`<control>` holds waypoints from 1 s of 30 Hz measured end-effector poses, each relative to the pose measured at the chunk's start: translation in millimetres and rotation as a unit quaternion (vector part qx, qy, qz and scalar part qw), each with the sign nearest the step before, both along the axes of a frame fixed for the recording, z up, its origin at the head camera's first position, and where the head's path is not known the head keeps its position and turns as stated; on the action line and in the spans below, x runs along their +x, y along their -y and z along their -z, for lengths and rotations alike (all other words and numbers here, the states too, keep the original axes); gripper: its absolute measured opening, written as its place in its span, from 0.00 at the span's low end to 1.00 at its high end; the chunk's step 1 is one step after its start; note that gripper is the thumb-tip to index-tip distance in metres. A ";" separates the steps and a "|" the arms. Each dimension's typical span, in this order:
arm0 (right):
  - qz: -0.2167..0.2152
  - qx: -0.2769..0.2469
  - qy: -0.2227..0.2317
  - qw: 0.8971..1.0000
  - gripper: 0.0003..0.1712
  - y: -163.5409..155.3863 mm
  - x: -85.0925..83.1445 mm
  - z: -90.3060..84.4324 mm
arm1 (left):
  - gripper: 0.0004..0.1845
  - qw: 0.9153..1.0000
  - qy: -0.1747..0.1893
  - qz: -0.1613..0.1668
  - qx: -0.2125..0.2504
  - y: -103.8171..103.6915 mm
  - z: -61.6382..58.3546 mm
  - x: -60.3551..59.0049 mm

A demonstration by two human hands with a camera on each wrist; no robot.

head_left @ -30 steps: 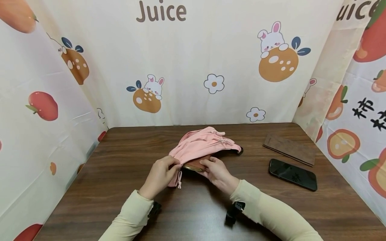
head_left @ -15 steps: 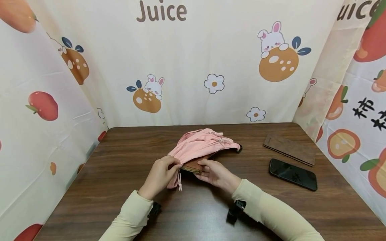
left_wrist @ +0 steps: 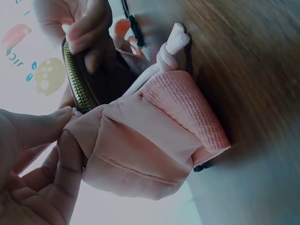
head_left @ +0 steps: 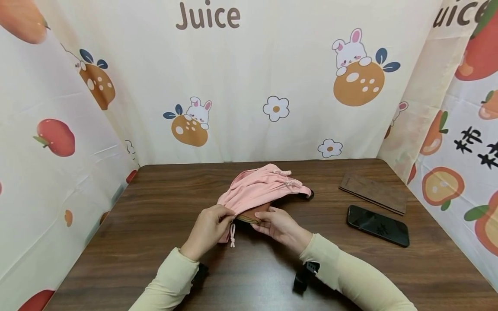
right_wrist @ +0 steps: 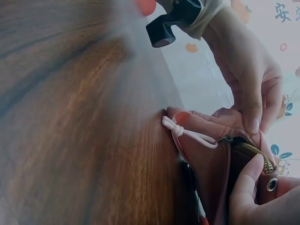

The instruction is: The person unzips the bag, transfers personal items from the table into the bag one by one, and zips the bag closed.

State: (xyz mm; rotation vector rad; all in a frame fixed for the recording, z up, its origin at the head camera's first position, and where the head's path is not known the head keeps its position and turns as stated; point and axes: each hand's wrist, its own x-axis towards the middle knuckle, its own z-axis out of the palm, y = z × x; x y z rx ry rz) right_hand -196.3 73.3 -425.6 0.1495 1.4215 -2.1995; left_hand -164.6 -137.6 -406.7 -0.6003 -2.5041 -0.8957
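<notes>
Pinching the pink fabric drawstring pouch [head_left: 261, 190] at its mouth, the left hand [head_left: 207, 228] holds the rim between thumb and fingertips [left_wrist: 65, 154]; the right hand [head_left: 281, 224] grips the brown zippered leather wallet [head_left: 254, 213] half inside it, mid-table on the dark wooden table [head_left: 116, 250].

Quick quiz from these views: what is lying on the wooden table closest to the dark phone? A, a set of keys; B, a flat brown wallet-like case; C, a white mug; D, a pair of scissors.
B: in the head view a flat brown case lies just beyond the dark phone on the right side of the table, with no scissors, mug or keys in sight.
</notes>
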 end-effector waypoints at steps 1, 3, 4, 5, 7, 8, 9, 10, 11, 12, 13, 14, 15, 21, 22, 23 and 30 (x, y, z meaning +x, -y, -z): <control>0.003 0.003 -0.002 1.000 0.06 0.8 0.2 -0.1 | 0.05 1.000 0.002 0.000 0.002 -0.1 0.1 0.2; 0.010 0.008 0.000 1.000 0.06 2.5 0.5 -0.3 | 0.05 1.000 0.006 0.000 0.008 -0.3 0.1 0.5; 0.013 0.010 0.001 1.000 0.06 3.5 0.7 -0.2 | 0.05 1.000 0.008 0.000 0.010 -0.4 0.1 0.5; 0.017 0.012 0.002 1.000 0.06 4.6 0.8 0.0 | 0.04 1.000 0.011 0.000 0.011 -0.6 0.0 0.6; 0.027 0.016 0.003 1.000 0.06 7.4 1.4 0.8 | 0.05 1.000 0.017 -0.002 0.016 -1.3 0.1 0.9; 0.032 0.017 0.002 0.999 0.06 9.0 1.9 1.4 | 0.05 1.000 0.019 -0.001 0.018 -2.1 0.2 1.1; 0.038 0.020 0.001 0.999 0.06 10.8 2.3 2.3 | 0.05 1.000 0.019 -0.001 0.020 -3.1 0.5 1.5; 0.045 0.020 0.001 0.999 0.06 12.6 2.6 3.2 | 0.05 1.000 0.018 0.001 0.025 -4.5 0.6 1.8; 0.050 0.022 -0.001 0.998 0.06 14.7 2.9 4.3 | 0.05 0.999 0.018 0.009 0.030 -6.2 1.2 1.9; 0.055 0.022 -0.003 0.998 0.06 16.9 3.1 5.6 | 0.05 0.999 0.017 0.019 0.032 -8.4 1.5 2.3; 0.056 0.023 -0.007 0.998 0.07 19.1 3.2 6.5 | 0.04 0.999 0.016 0.032 0.030 -10.8 2.2 2.5; 0.057 0.022 -0.010 0.998 0.08 21.4 3.2 7.2 | 0.04 0.999 0.014 0.045 0.026 -13.3 2.6 2.6; 0.057 0.019 -0.013 0.998 0.09 23.5 3.0 7.7 | 0.03 0.998 0.011 0.053 0.025 -15.5 2.5 2.8; 0.039 -0.008 -0.019 0.999 0.11 28.0 0.8 7.0 | 0.04 0.998 0.014 0.039 0.038 -19.7 -0.6 1.0; 0.032 -0.010 -0.016 0.999 0.09 26.6 0.4 6.4 | 0.03 0.998 0.015 0.034 0.041 -18.9 -1.1 0.2; 0.023 -0.012 -0.013 1.000 0.07 24.7 -0.1 5.7 | 0.03 0.999 0.016 0.030 0.041 -18.0 -1.5 -0.5; -0.053 0.011 -0.017 0.998 0.09 5.9 -1.6 3.7 | 0.01 0.999 0.019 0.009 0.039 -11.5 -1.2 -1.7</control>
